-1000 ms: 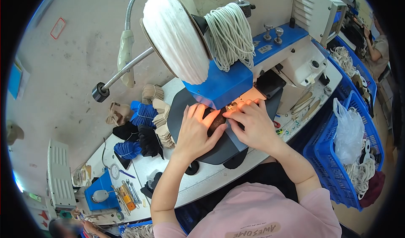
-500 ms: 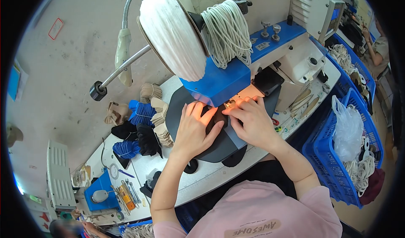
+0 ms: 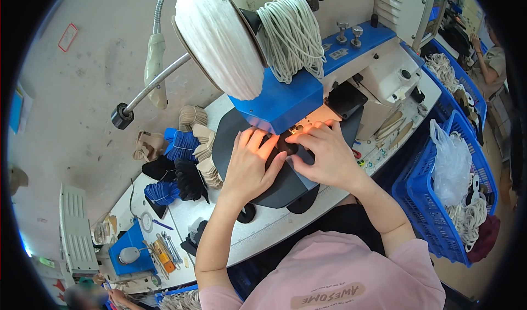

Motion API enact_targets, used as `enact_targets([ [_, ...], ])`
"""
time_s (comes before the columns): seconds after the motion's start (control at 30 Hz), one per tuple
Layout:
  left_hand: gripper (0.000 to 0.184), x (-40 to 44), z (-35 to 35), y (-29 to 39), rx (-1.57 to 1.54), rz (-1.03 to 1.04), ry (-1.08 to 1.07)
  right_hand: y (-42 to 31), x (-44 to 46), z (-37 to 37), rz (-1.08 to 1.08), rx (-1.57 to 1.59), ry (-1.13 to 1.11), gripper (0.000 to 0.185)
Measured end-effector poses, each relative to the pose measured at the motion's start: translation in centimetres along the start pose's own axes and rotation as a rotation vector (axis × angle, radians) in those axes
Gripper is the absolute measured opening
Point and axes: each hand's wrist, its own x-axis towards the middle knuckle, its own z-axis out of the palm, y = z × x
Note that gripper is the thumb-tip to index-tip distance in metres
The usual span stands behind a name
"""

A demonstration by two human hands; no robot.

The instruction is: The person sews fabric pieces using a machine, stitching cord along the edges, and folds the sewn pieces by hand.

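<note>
A small dark brown piece (image 3: 284, 143), its kind unclear and mostly covered by fingers, lies under the lit front of a blue machine head (image 3: 280, 104). My left hand (image 3: 251, 162) presses on it from the left, fingers bent and thumb at its near edge. From the right, my right hand (image 3: 326, 151) grips it with curled fingers and thumb. Both hands rest over a dark grey plate (image 3: 241, 140). The fingertips nearest the machine are partly hidden by its head. A large white reel (image 3: 217, 41) and a bundle of pale cord (image 3: 291, 35) hang above.
Left of the plate lie blue cord bundles (image 3: 181, 144), black bundles (image 3: 190, 179) and beige bundles (image 3: 207, 159). Hand tools (image 3: 164, 252) lie farther left on the white table (image 3: 252, 238). Blue crates (image 3: 420, 200) stand at the right. Another person's arm (image 3: 483, 65) shows at the far right.
The view has shifted slightly. My right thumb has moved away from its fingers toward the left thumb, and the dark piece shows differently between my hands.
</note>
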Motion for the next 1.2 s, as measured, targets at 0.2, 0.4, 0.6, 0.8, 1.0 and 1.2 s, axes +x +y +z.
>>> enact_targets([
  [0.2, 0.032, 0.23, 0.13, -0.07, -0.077, 0.004, 0.054, 0.02, -0.09, 0.24, -0.025, -0.043, -0.008, 0.023],
  [0.4, 0.033, -0.03, 0.26, -0.18, -0.036, 0.022, 0.06, -0.02, -0.22, 0.25, -0.023, -0.029, -0.006, 0.019],
  [0.6, 0.032, 0.02, 0.19, 0.03, -0.017, 0.02, 0.057, 0.07, -0.34, 0.45, 0.003, -0.032, -0.016, 0.018],
  [0.8, 0.032, -0.1, 0.27, 0.03, 0.013, 0.021, 0.075, 0.13, -0.36, 0.56, -0.008, -0.052, -0.013, 0.021],
  [1.0, 0.031, -0.17, 0.39, 0.03, 0.011, 0.017, 0.096, 0.08, -0.36, 0.52, -0.029, -0.099, 0.001, 0.023],
  [1.2, 0.03, -0.19, 0.55, -0.13, 0.012, -0.025, 0.073, 0.15, -0.36, 0.67, -0.051, -0.115, 0.005, 0.025],
])
